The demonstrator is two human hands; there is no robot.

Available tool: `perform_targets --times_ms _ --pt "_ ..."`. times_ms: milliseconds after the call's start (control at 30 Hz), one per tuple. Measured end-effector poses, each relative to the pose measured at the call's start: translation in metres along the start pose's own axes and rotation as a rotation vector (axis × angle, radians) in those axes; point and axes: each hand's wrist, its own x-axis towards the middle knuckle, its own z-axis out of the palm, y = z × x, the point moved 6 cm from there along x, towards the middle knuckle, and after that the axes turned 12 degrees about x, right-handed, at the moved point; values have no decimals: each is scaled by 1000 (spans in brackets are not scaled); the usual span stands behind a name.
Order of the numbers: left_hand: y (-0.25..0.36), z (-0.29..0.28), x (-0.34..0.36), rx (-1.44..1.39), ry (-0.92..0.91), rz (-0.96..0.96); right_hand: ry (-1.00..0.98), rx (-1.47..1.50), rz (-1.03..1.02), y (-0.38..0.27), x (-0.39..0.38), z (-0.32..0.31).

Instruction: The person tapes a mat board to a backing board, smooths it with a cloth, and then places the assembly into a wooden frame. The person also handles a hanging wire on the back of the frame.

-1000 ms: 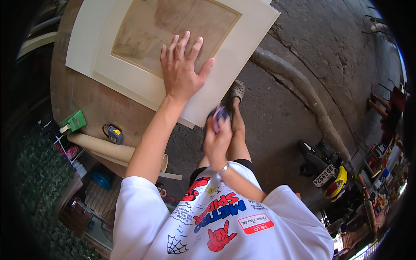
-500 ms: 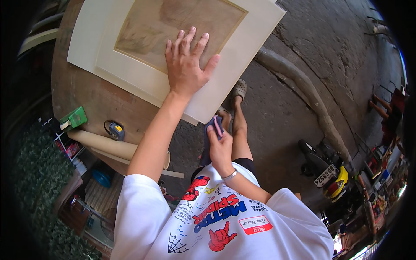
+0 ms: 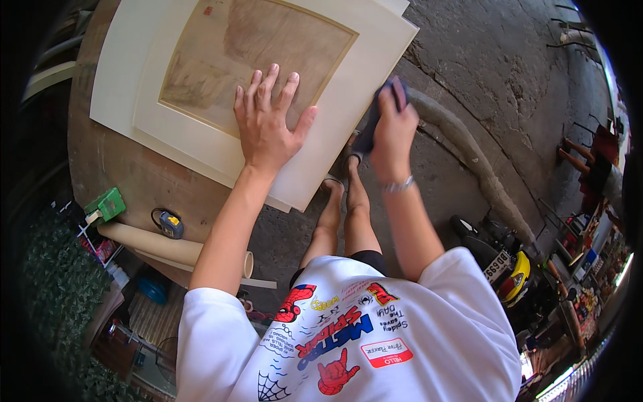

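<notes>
My left hand (image 3: 266, 127) lies spread, fingers apart, on the brownish picture panel (image 3: 264, 40) inside a cream mounted board (image 3: 311, 161), which rests on further white board (image 3: 110, 80). My right hand (image 3: 395, 134), slightly blurred, is closed around a dark blue, cloth-like item with a pink strip (image 3: 372, 124); it is at the board's right edge, and I cannot tell if the item touches that edge. Beneath the boards is a curved brown wooden tabletop (image 3: 120, 161).
On the tabletop lie a tape measure (image 3: 171, 224), a green case (image 3: 107, 201) and a cream roll (image 3: 167, 244). A raised concrete strip (image 3: 485, 161) crosses the floor at right, near a yellow-and-black scooter (image 3: 512, 281). Another person's legs (image 3: 579, 154) show at far right.
My right hand has swung up and rightward with the dark item, from before my body to beside the board's right edge. My left hand still rests on the panel; the view has shifted slightly.
</notes>
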Motion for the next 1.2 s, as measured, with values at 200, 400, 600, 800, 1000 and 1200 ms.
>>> perform_targets --times_ms 200,400,600,800,1000,1200 --pt "1 -3 2 3 5 11 -56 90 -171 -51 110 21" --pt "2 -1 2 -14 13 12 -97 236 -133 -49 121 20" --pt "-2 0 -1 -8 26 10 -65 35 21 21 -3 -10" --pt "-3 1 -4 -19 21 9 -175 -193 444 107 -190 -60" --pt "-1 -6 0 -60 39 -5 -533 -407 451 111 -217 -116" --pt "15 -59 -41 -494 149 -322 -237 -443 -19 -23 -87 -98"
